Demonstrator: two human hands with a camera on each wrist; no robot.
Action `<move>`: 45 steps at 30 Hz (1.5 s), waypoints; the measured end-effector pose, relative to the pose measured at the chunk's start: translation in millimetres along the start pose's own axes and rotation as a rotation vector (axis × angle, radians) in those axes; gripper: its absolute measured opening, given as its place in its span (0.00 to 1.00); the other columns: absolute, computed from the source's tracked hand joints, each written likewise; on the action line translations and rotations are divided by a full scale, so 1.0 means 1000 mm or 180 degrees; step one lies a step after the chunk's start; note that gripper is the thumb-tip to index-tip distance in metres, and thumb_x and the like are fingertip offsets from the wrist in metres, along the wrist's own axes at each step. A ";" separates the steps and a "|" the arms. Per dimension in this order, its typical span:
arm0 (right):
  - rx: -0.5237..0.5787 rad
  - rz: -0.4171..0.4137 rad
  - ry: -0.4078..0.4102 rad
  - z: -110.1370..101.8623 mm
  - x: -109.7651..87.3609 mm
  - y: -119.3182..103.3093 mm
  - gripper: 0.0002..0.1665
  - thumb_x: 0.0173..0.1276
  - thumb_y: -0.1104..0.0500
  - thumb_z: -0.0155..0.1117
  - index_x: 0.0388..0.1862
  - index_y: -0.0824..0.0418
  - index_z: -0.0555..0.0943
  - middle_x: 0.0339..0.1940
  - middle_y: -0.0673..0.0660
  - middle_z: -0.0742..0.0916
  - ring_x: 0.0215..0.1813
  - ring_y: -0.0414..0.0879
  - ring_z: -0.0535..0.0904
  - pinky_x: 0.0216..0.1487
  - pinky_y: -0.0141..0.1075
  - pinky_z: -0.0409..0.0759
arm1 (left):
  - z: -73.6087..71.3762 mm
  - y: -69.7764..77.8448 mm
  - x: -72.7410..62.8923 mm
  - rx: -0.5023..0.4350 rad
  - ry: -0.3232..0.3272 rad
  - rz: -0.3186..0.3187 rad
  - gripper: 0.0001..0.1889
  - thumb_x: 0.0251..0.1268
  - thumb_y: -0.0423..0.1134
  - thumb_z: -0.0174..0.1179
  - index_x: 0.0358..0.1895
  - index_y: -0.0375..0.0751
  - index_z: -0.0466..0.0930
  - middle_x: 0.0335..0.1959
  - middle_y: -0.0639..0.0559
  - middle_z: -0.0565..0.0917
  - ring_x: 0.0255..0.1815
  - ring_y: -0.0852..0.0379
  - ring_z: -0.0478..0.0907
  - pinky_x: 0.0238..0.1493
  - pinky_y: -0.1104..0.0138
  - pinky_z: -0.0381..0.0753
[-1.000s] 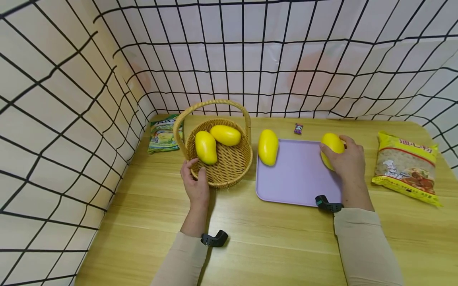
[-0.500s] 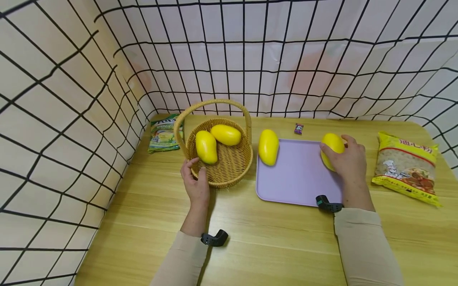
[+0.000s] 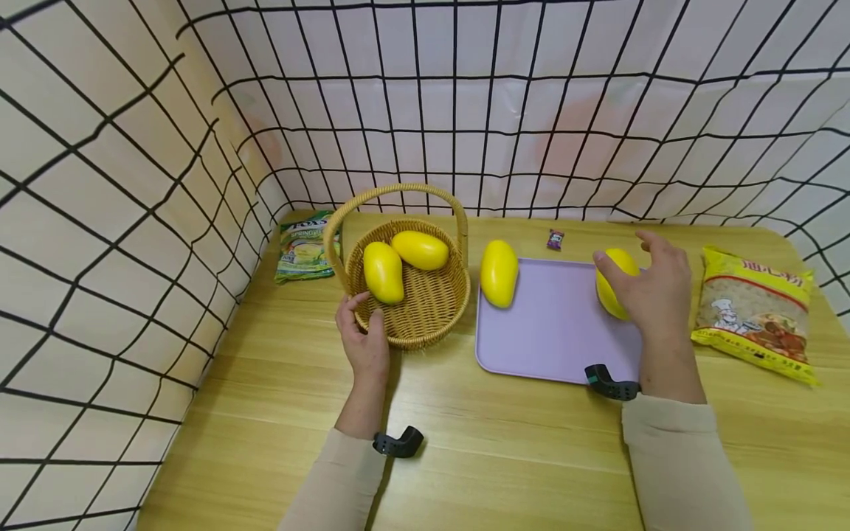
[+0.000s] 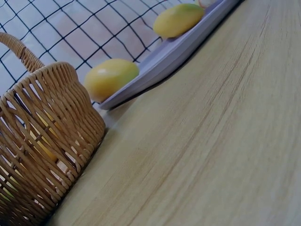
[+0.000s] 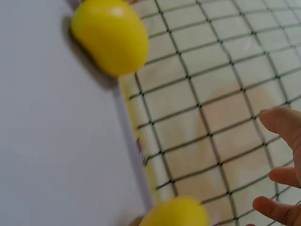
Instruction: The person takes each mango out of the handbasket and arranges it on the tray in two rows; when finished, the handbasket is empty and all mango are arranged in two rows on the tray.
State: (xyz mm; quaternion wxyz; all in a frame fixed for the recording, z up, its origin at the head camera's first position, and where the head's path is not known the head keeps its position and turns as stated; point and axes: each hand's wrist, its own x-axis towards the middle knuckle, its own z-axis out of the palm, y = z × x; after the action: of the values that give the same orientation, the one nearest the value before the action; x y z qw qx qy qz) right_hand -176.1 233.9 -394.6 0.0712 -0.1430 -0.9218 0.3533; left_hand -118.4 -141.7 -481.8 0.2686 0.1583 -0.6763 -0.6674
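In the head view, my left hand (image 3: pixel 365 346) holds the near-left rim of a wicker basket (image 3: pixel 425 313), whose arched handle stands up. Two yellow mangoes, one at the left (image 3: pixel 383 273) and one behind it (image 3: pixel 420 250), lie inside. A third mango (image 3: pixel 499 273) rests at the left edge of a lilac tray (image 3: pixel 551 332). Another mango (image 3: pixel 609 301) sits at the tray's right far corner. Around and above it, my right hand (image 3: pixel 664 295) has its fingers spread; the right wrist view shows those fingers (image 5: pixel 282 176) apart from this mango (image 5: pixel 176 214).
A green packet (image 3: pixel 305 251) lies behind the basket's left side. Right of the tray is a yellow bag (image 3: pixel 753 313). One tiny purple wrapped sweet (image 3: pixel 555 239) lies beyond the tray. Black grid netting (image 3: pixel 518 133) walls the back and sides of the wooden table (image 3: pixel 505 450).
My right hand has let go of the mango at the tray's right corner; its fingers have spread and moved slightly right. The left hand and basket have stayed put.
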 end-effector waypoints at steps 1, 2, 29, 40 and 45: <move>-0.0023 -0.0056 -0.0021 -0.001 -0.004 -0.005 0.54 0.65 0.27 0.61 0.83 0.50 0.58 0.78 0.67 0.66 0.76 0.68 0.60 0.72 0.67 0.64 | 0.000 0.000 0.000 0.0001 -0.0004 -0.0010 0.17 0.65 0.31 0.55 0.57 0.33 0.76 0.75 0.41 0.63 0.82 0.48 0.53 0.82 0.50 0.47; -0.0037 -0.0113 -0.0063 -0.002 -0.008 -0.010 0.54 0.65 0.28 0.61 0.83 0.49 0.58 0.78 0.67 0.66 0.76 0.69 0.60 0.73 0.67 0.64 | 0.000 0.000 0.000 -0.0003 -0.0005 -0.0020 0.17 0.65 0.31 0.55 0.57 0.33 0.76 0.75 0.41 0.63 0.82 0.48 0.52 0.82 0.49 0.47; 0.0887 -0.1911 -0.1199 0.122 -0.107 -0.136 0.39 0.67 0.45 0.71 0.75 0.47 0.70 0.73 0.56 0.73 0.68 0.55 0.74 0.66 0.55 0.77 | -0.001 0.001 0.003 0.0048 -0.0036 0.0005 0.17 0.66 0.31 0.55 0.57 0.35 0.77 0.76 0.43 0.63 0.82 0.47 0.52 0.82 0.49 0.47; 0.0677 -0.1800 -0.1530 0.176 -0.079 -0.176 0.46 0.67 0.44 0.71 0.80 0.48 0.63 0.81 0.59 0.64 0.79 0.57 0.65 0.75 0.57 0.67 | -0.002 0.001 0.001 0.0074 -0.0012 0.0028 0.18 0.64 0.30 0.55 0.57 0.33 0.76 0.75 0.41 0.63 0.82 0.46 0.53 0.82 0.50 0.49; 0.0385 -0.1808 -0.1602 0.191 -0.071 -0.186 0.47 0.67 0.43 0.70 0.81 0.46 0.62 0.83 0.59 0.61 0.77 0.60 0.68 0.73 0.57 0.70 | -0.001 -0.001 0.001 0.0105 0.0004 0.0056 0.18 0.63 0.30 0.55 0.57 0.34 0.76 0.74 0.40 0.64 0.81 0.45 0.54 0.82 0.50 0.50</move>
State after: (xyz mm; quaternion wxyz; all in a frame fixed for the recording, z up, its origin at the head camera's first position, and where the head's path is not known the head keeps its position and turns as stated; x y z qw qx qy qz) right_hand -192.8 -40.9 -413.5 -0.0540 0.2138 -0.8908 0.3973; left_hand -118.9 -143.4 -482.5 0.2722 0.1572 -0.6884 -0.6537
